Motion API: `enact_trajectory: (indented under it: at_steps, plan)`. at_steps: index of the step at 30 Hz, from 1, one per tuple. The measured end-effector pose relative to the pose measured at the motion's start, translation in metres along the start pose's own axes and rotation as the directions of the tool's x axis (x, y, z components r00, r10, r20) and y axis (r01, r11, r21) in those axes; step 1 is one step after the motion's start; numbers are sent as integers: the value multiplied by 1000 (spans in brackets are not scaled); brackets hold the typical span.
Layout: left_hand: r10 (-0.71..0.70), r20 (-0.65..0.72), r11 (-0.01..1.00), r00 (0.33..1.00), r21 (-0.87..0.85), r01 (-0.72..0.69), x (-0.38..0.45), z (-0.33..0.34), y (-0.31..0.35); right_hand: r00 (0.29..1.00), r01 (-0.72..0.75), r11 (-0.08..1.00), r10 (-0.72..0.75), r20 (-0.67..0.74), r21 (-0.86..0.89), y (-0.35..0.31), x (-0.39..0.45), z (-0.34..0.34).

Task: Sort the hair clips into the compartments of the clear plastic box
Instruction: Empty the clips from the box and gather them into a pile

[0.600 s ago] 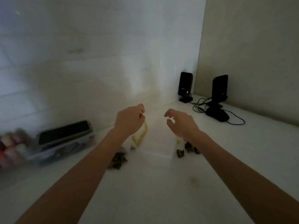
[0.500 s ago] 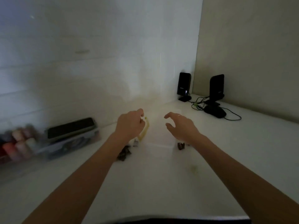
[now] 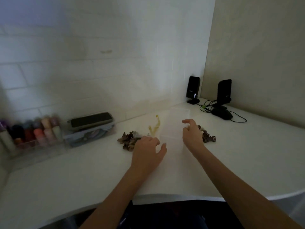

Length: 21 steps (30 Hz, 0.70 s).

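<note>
1. Hair clips lie in two dark brown piles on the white counter (image 3: pixel 247 154): one pile (image 3: pixel 126 140) just beyond your left hand (image 3: pixel 147 152), the other (image 3: pixel 207 135) just behind your right hand (image 3: pixel 192 136).
2. Between the piles sits the clear plastic box (image 3: pixel 175 124), so faint against the counter that its dividers cannot be made out; find the compartment walls by touch before dropping anything in.
3. Your left hand is spread, fingers loose and gripping nothing, its fingertips at the edge of the left pile. Your right hand is half curled and also holds nothing that can be seen.
4. Judging from this, no clip is in the box yet. Pinch one clip at a time from the pile's rim; the toothed claws probably hook into one another, so lift slowly and shake loose any that trail.
5. A pale yellow strip (image 3: pixel 156 128), thin and curling, lies beside the box's left wall; keep it clear of the clips.
6. The clips look small, hard and glossy.
</note>
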State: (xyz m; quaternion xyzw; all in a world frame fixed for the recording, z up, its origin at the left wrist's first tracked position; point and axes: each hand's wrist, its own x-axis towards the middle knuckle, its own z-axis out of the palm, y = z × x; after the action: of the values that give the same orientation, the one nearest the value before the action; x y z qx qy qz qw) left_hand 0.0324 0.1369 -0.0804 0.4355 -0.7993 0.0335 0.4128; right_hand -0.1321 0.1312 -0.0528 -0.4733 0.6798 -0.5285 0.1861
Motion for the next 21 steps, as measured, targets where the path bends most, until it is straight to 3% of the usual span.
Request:
enact_trajectory:
  at_steps: [2,5,8,11,14,18,21]
  plan:
    - [-106,-4,994,994,-41,106,7,8,2,999,19,1000,-19,-36,23,3,3,2]
    - [-155,-38,984,987,-89,152,16,19,5,997,38,999,-36,-65,27,7,6,5]
    - [-279,94,922,956,-250,294,26,29,5,994,49,995,-40,-106,81,6,11,9]
    - [-307,214,791,927,-485,374,40,36,4,985,40,989,-15,-170,142,-3,18,14]
    - [-387,231,624,893,-647,438,62,36,2,980,46,981,-9,-197,188,-13,23,26]
    - [-540,272,459,797,-698,550,89,36,-17,980,91,978,-55,-191,187,-25,21,48]
    - [-614,321,316,721,-737,598,102,30,-40,992,122,937,-107,-65,327,-31,11,61]
